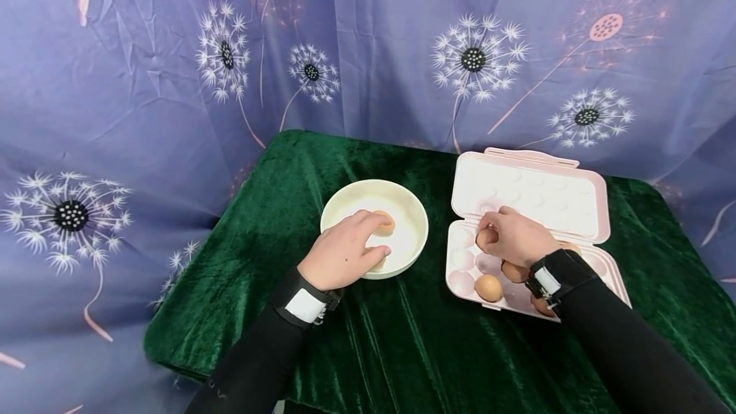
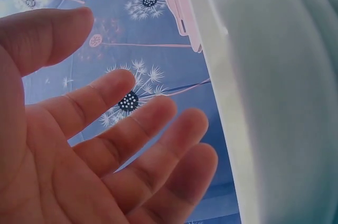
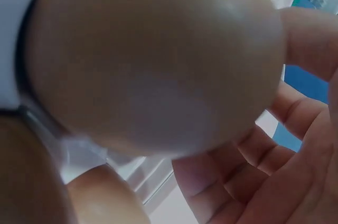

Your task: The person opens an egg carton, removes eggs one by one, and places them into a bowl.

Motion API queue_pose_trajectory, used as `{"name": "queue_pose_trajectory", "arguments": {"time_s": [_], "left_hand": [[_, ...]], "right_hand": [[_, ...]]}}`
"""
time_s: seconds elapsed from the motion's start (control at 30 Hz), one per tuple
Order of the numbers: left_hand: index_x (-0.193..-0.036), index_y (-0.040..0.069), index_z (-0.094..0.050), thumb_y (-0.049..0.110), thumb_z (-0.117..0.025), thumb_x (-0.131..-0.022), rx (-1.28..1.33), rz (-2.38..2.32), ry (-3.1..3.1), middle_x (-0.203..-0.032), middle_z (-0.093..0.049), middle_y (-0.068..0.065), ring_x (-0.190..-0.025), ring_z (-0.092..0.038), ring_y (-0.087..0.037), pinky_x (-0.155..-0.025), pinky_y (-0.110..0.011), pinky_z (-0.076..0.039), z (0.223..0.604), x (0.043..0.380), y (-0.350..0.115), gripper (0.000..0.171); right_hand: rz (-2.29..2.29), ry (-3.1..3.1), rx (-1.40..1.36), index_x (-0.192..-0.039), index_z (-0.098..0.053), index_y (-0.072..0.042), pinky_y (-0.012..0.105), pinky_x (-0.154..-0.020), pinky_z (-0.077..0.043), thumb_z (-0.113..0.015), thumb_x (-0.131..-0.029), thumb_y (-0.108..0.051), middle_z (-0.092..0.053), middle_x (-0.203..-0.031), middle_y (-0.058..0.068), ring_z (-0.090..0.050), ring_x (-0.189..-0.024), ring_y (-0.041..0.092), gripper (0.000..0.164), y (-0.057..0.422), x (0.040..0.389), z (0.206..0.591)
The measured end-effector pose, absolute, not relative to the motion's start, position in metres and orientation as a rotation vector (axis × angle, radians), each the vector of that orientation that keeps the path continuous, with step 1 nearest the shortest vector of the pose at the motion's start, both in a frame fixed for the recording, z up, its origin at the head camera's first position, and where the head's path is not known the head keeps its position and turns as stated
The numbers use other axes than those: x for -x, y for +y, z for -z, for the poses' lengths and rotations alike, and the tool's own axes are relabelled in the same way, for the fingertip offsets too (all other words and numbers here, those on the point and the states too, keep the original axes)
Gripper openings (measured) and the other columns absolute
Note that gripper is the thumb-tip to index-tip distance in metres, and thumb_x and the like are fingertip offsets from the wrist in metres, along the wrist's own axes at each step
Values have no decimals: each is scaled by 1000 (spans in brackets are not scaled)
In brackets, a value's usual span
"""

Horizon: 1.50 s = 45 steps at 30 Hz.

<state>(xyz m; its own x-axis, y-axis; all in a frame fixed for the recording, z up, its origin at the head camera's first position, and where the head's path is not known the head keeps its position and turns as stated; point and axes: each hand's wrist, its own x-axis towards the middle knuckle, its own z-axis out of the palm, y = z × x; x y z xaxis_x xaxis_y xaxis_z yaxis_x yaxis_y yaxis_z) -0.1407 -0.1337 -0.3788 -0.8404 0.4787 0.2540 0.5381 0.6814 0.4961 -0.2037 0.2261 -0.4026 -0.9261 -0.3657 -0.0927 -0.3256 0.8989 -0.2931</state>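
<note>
My left hand (image 1: 345,251) reaches over the rim of a cream bowl (image 1: 416,235). Inside that bowl a brown egg (image 1: 384,223) shows beside the fingers. In the left wrist view the fingers are loosely bent with nothing between them, and the bowl wall (image 2: 285,97) stands to their right. Over a pink egg carton (image 1: 460,254) with its lid raised, my right hand (image 1: 520,235) pinches a brown egg (image 1: 485,239) between thumb and fingers. In the right wrist view a close brown egg (image 3: 153,65) hides the fingertips.
Other brown eggs sit in the carton: one at the front (image 1: 489,288), another under the wrist (image 1: 514,271), one by the sleeve (image 1: 542,305). The raised lid (image 1: 535,200) stands behind. Green velvet cloth (image 1: 276,209) covers the table, with patterned purple fabric (image 1: 391,69) behind.
</note>
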Motion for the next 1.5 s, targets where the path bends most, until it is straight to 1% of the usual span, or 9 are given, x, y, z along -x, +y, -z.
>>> {"name": "queue_pose_trajectory", "arguments": {"time_s": [0.17, 0.4, 0.57, 0.73, 0.87, 0.97, 1.13, 1.33, 1.5], "left_hand": [[-133, 22, -62, 33, -67, -95, 849, 877, -2766, -130, -60, 9, -114, -62, -8, -80, -31, -51, 378, 143, -134, 40], [-134, 21, -61, 35, -67, -95, 863, 828, -2758, -128, -60, 11, -105, -59, -5, -78, -30, -50, 379, 144, -132, 42], [-133, 20, -62, 34, -68, -95, 894, 805, -2710, -130, -59, 9, -109, -58, -5, -80, -31, -51, 376, 145, -128, 41], [-132, 17, -62, 29, -69, -94, 939, 826, -2629, -128, -59, 6, -106, -57, -7, -79, -30, -51, 375, 145, -121, 40], [-137, 16, -59, 28, -71, -93, 997, 873, -2537, -124, -59, 2, -102, -57, -9, -79, -28, -51, 376, 144, -112, 47], [-139, 15, -55, 29, -73, -93, 1045, 921, -2464, -128, -57, 0, -108, -56, -11, -83, -27, -51, 376, 143, -104, 51], [-139, 16, -56, 29, -73, -94, 1062, 966, -2400, -133, -54, 0, -117, -54, -12, -89, -25, -50, 375, 143, -99, 50], [-136, 17, -59, 22, -72, -94, 1040, 947, -2372, -129, -55, 0, -111, -57, -10, -88, -22, -50, 376, 147, -103, 45], [-133, 16, -62, 16, -71, -94, 1044, 902, -2375, -121, -57, 0, -99, -58, -9, -81, -21, -50, 375, 151, -109, 40]], "right_hand": [[413, 2931, 576, -107, -67, -14, 39, -69, -43, -77, -81, -11, -54, -93, 5, -51, -78, 22, 28, 226, 205, 403], [410, 2928, 562, -110, -63, -13, 41, -73, -45, -77, -84, -16, -57, -95, 3, -53, -82, 22, 30, 229, 203, 401], [437, 3029, 605, -112, -61, -16, 41, -67, -44, -76, -84, -23, -55, -97, 2, -54, -76, 21, 32, 218, 198, 389], [707, 3088, 793, -110, -62, -20, 36, -67, -45, -77, -86, -26, -56, -99, -4, -55, -79, 17, 28, 187, 185, 372], [1016, 2996, 966, -110, -64, -22, 31, -65, -46, -78, -89, -27, -58, -98, -9, -55, -79, 14, 26, 162, 176, 364], [1190, 2896, 1053, -112, -65, -23, 29, -64, -46, -78, -91, -26, -59, -95, -11, -56, -77, 13, 25, 148, 172, 361], [1374, 2728, 1070, -116, -64, -23, 29, -59, -49, -78, -91, -24, -61, -90, -10, -57, -69, 12, 28, 127, 168, 360], [1431, 2689, 1026, -116, -63, -24, 29, -57, -49, -77, -92, -26, -64, -88, -10, -58, -68, 12, 28, 113, 170, 360], [1378, 2714, 1033, -118, -63, -23, 28, -58, -49, -75, -93, -28, -63, -89, -11, -57, -70, 10, 28, 109, 172, 365]]}}
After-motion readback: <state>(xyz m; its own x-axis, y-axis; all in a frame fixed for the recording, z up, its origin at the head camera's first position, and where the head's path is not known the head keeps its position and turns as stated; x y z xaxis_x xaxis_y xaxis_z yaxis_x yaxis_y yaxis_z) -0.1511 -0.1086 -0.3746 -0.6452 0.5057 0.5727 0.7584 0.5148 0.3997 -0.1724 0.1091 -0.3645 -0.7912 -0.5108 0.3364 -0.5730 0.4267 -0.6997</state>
